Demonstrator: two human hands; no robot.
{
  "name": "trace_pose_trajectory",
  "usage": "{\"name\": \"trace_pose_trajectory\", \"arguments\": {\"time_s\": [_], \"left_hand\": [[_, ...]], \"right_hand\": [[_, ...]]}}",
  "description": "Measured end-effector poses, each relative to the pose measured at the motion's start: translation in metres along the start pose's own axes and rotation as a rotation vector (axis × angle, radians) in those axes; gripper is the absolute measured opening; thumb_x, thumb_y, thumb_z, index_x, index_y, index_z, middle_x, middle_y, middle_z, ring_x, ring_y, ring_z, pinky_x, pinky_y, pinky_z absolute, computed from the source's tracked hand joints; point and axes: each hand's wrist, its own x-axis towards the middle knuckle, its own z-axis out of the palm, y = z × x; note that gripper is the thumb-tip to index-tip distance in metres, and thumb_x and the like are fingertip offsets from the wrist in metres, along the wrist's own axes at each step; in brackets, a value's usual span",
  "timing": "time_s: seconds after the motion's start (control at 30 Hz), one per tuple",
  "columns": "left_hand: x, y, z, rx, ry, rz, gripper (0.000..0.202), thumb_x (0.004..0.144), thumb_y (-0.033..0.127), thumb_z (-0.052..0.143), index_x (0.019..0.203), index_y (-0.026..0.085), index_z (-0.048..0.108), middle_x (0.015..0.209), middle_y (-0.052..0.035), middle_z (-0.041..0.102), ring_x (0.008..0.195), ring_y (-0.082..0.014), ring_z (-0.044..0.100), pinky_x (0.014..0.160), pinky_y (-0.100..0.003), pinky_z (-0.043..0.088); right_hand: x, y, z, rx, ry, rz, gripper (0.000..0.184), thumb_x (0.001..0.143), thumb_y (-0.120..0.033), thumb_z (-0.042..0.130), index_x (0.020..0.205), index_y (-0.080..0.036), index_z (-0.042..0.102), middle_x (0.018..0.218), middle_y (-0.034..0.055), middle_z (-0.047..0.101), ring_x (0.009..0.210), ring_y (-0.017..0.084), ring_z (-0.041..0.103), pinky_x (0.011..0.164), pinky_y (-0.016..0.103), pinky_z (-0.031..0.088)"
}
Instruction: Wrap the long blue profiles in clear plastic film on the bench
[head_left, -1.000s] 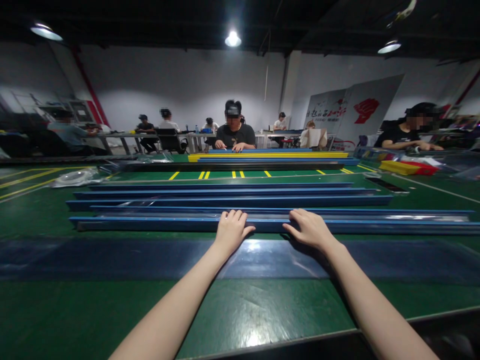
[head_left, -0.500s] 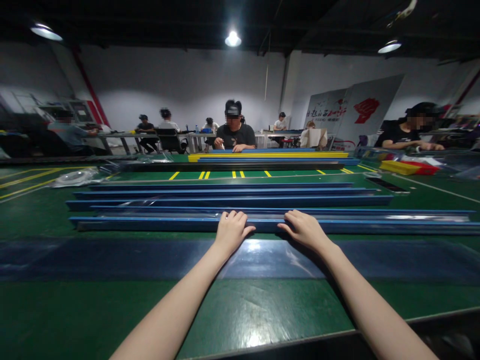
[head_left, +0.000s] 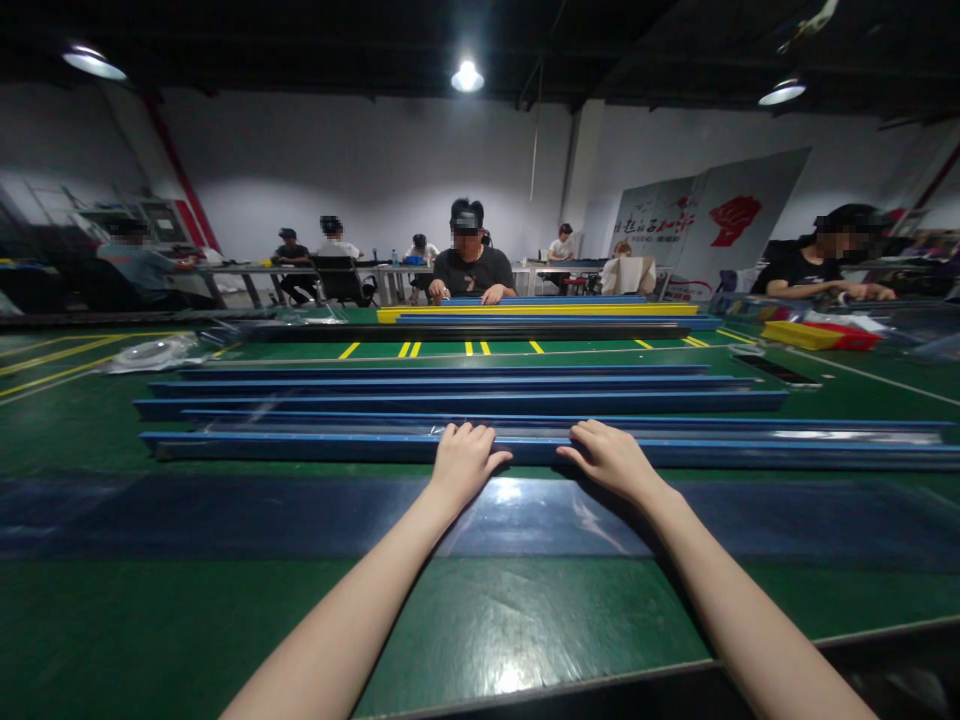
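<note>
A long blue channel strip (head_left: 300, 447) lies across the green table in front of me. My left hand (head_left: 465, 458) is closed over its near edge, fingers on top and thumb against the front side. A little to the right, my right hand (head_left: 606, 455) grips the same edge in the same way, thumb pointing inward. Clear film shows inside the channel. Between the strip and me, a flat clear plastic sheet (head_left: 285, 515) lies on the table, under my forearms.
Behind the strip lie more blue channels (head_left: 465, 402). Farther off are a black strip (head_left: 480, 332) and a yellow strip (head_left: 536, 312). A phone (head_left: 776, 370) and a yellow tray (head_left: 801, 335) are at right. A co-worker (head_left: 472, 262) sits opposite.
My hands and the blue channel strip hold nearly the same place. Across the table, the co-worker's hands have shifted slightly.
</note>
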Motion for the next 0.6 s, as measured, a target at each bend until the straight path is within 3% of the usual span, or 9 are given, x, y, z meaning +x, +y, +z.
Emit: {"name": "trace_pose_trajectory", "arguments": {"time_s": [0.6], "left_hand": [[0.0009,0.0002,-0.0016,0.006,-0.036,-0.019,0.031,0.082,0.047,0.047,0.079,0.017,0.056,0.078,-0.0045,0.063,0.079,-0.0196,0.054,0.068,-0.031,0.03]], "right_hand": [[0.0007,-0.0008,-0.003,0.013,-0.015,0.015,0.032,0.088,-0.042,0.037,0.074,-0.018,0.053,0.077,0.0048,0.058,0.072,0.016,0.053,0.06,0.025,0.032]]}}
